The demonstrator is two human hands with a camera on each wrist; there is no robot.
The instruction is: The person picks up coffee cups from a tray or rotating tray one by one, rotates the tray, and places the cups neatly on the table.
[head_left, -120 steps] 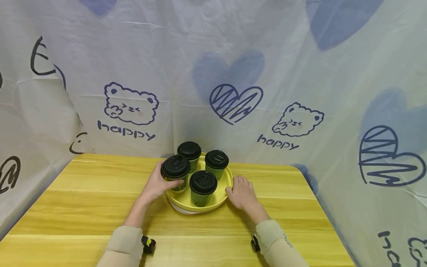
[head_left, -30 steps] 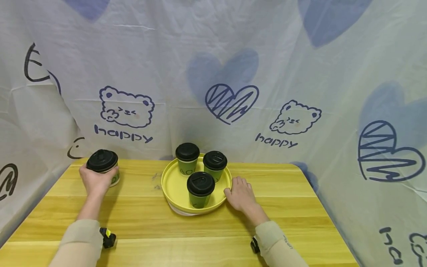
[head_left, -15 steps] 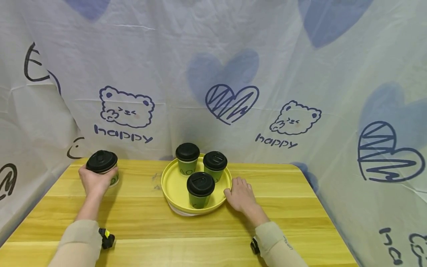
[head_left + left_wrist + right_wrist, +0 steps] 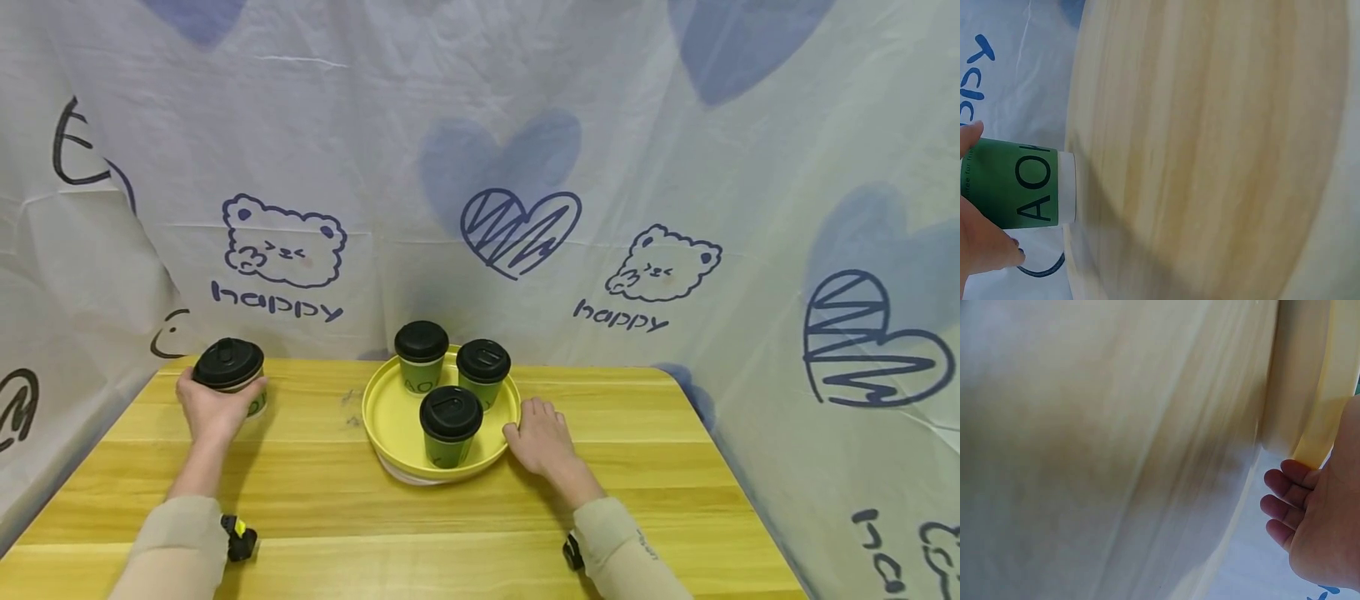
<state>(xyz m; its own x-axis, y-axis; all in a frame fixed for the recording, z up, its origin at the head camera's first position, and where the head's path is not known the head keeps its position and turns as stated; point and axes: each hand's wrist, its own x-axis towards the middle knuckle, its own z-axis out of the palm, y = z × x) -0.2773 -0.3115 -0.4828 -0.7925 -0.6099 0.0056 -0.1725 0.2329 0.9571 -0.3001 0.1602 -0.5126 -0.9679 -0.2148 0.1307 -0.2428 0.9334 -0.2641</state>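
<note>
My left hand (image 4: 216, 410) grips a green paper coffee cup (image 4: 1013, 184) with a black lid (image 4: 228, 363), upright at the table's far left. In the left wrist view, fingers and thumb go round its sides; whether its white bottom touches the wood I cannot tell. At the middle back is a round yellow tray (image 4: 392, 423) on a white base (image 4: 405, 475). Three matching lidded cups stand on it: one at the back (image 4: 422, 358), one at the right (image 4: 483, 375), one in front (image 4: 451, 429). My right hand (image 4: 542, 435) holds the tray's right rim, fingers curled.
The wood-grain table (image 4: 390, 542) reaches back to a white cloth (image 4: 405, 167) printed with hearts and bears. More cloth hangs along both sides. A small black device (image 4: 240, 540) sits at my left wrist.
Since four seconds ago, my left hand has taken the left cup off the tray and carried it left. Over the last second it has barely moved. My right hand has stayed at the rim.
</note>
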